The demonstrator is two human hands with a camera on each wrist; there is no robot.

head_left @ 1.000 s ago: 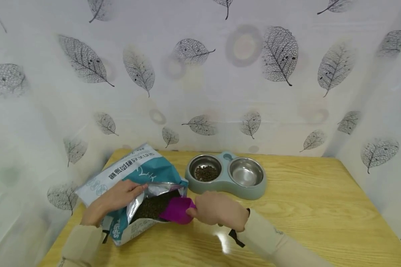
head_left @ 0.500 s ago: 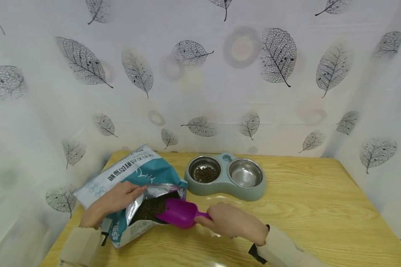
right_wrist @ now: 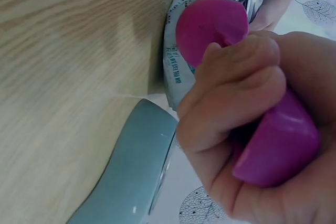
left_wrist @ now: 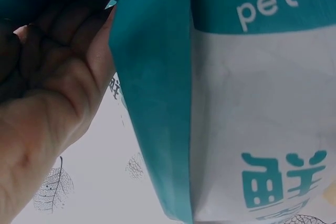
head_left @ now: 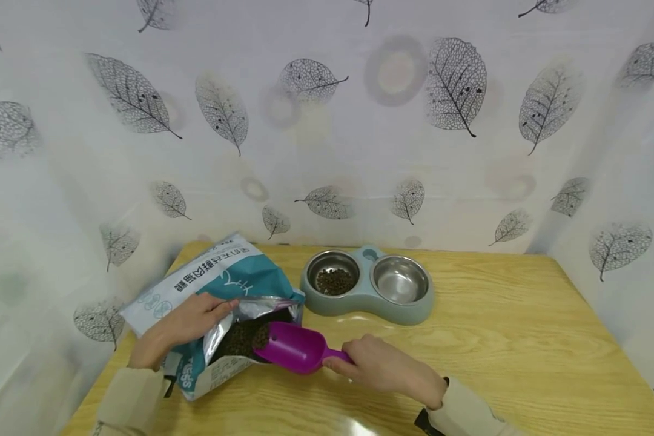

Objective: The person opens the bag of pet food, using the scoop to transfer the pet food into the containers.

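A teal and white pet food bag (head_left: 256, 272) lies on its side at the left of the table, mouth facing right, with brown kibble (head_left: 234, 342) inside. My left hand (head_left: 188, 321) holds the upper edge of the mouth up; in the left wrist view its fingers (left_wrist: 68, 30) go partly behind the teal film. By its handle, my right hand (head_left: 384, 366) grips a purple scoop (head_left: 300, 348). The scoop's front lip is in the bag mouth, with some kibble at the lip. In the right wrist view, curled fingers wrap the handle (right_wrist: 278, 145).
Behind the scoop stands a grey-blue double feeder (head_left: 360, 306) with two steel bowls. Kibble lies in its left bowl (head_left: 318, 260); the right bowl (head_left: 400, 280) shows bare metal. A leaf-print curtain (head_left: 327, 145) surrounds the wooden table (head_left: 501, 339).
My right hand has moved right, drawing the scoop partly out of the bag, so more of its body and handle show. The left hand keeps its hold on the bag.
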